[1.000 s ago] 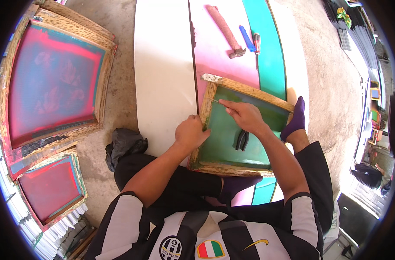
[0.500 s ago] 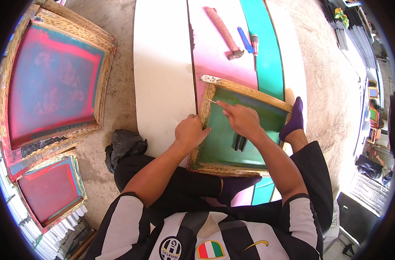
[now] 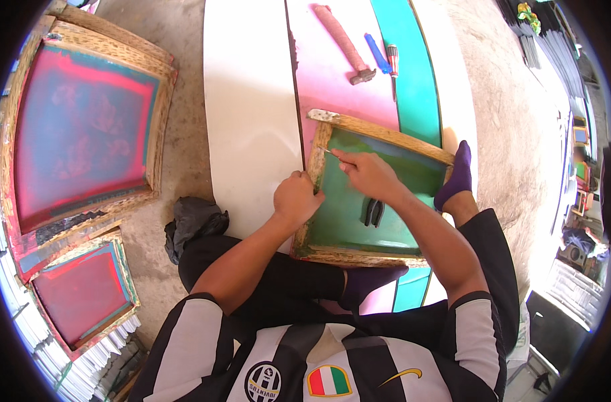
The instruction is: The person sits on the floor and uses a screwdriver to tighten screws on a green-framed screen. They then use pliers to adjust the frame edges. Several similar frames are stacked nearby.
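Wooden frame (image 3: 332, 137) with green mesh is gripped on its near left side by the left hand (image 3: 297, 197), while a thin pointed tool (image 3: 330, 152) is pinched by the right hand (image 3: 367, 173) just beyond it.

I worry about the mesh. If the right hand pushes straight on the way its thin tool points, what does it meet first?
Probably the wooden frame: the right hand aims its thin tool up-left at the frame's left rail, near the top corner. Depth is unclear.
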Tool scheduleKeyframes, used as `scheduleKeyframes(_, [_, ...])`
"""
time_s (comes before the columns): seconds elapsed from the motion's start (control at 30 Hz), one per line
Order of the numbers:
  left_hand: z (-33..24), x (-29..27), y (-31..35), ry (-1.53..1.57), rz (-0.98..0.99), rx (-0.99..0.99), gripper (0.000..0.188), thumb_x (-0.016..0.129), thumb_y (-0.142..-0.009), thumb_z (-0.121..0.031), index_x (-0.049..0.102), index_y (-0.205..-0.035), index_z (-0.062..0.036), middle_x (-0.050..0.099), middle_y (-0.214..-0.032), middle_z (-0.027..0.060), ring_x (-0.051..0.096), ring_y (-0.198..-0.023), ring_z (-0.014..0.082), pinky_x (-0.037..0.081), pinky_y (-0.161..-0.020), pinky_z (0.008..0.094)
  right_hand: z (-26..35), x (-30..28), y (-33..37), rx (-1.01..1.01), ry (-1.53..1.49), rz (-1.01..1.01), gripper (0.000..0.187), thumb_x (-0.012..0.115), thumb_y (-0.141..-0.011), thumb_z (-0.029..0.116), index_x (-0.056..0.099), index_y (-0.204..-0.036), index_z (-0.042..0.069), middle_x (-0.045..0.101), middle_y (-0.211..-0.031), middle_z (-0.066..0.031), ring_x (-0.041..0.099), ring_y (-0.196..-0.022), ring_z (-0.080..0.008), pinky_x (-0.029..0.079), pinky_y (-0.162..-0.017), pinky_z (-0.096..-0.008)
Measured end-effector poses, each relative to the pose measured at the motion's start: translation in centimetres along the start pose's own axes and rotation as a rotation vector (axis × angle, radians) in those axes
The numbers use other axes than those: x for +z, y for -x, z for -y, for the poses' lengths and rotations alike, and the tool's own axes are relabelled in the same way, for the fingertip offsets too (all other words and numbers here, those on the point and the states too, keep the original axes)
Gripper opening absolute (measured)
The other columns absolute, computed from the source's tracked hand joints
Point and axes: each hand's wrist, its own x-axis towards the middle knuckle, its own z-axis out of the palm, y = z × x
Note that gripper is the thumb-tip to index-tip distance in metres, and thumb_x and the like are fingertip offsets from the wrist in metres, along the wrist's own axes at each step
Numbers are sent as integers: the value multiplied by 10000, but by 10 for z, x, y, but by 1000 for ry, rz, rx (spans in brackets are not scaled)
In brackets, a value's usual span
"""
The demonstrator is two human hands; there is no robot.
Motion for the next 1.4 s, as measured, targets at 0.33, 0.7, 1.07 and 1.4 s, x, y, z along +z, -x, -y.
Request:
scheduleKeyframes(0.33, [5, 3, -3, 10, -28, 48, 499, 787, -844, -390, 700, -1025, 67, 717, -1024, 225, 748, -901, 407, 617, -782, 505, -54, 25, -16, -254, -171, -126, 506, 655, -1042, 274, 584, -1539, 335, 714, -861, -106, 681, -664, -327, 577, -644, -448])
scheduleKeyframes(0.7, [1, -3, -1, 11, 8, 11, 485, 773, -852, -384, 698, -1015, 67, 714, -1026, 229, 748, -898, 407, 614, -775, 512, -40, 2, -18, -172, 67, -38, 463, 649, -1054, 282, 605, -1509, 353, 738, -891, -95, 710, -746, -378, 578, -708, -504])
scheduleKeyframes(1.07, [7, -1, -3, 20, -4, 29, 504, 789, -853, -414, 706, -1015, 56, 720, -1033, 222, 748, -912, 404, 615, -784, 507, -19, 31, -9, -100, 504, -356, 338, 519, -1105, 464, 639, -1046, 153, 693, -818, -112, 715, -688, -360, 570, -573, -496])
scheduleKeyframes(1.4, [5, -2, -3, 21, 4, 33, 496, 794, -853, -405, 703, -1014, 54, 718, -1031, 215, 747, -915, 401, 614, -786, 503, -26, 13, -23, -38, 217, -104, 422, 494, -1110, 497, 614, -989, 111, 713, -784, -190, 693, -732, -457, 540, -639, -591])
